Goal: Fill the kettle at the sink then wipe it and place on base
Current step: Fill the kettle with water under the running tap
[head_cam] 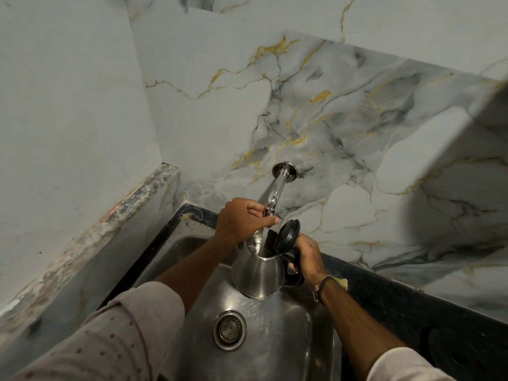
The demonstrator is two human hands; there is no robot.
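Filling up: our right hand [309, 258] grips the kettle [258, 270] handle, lid [287, 236] flipped open under the stream, while our left hand [242, 217] pinches the tap [276, 193].

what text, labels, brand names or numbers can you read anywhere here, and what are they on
None can be read.
kettle: bare steel body, no label or level marks showing.
kettle lid: plain black, no lettering visible.
tap: no markings visible.
drain strainer: only slots, no stamp legible.
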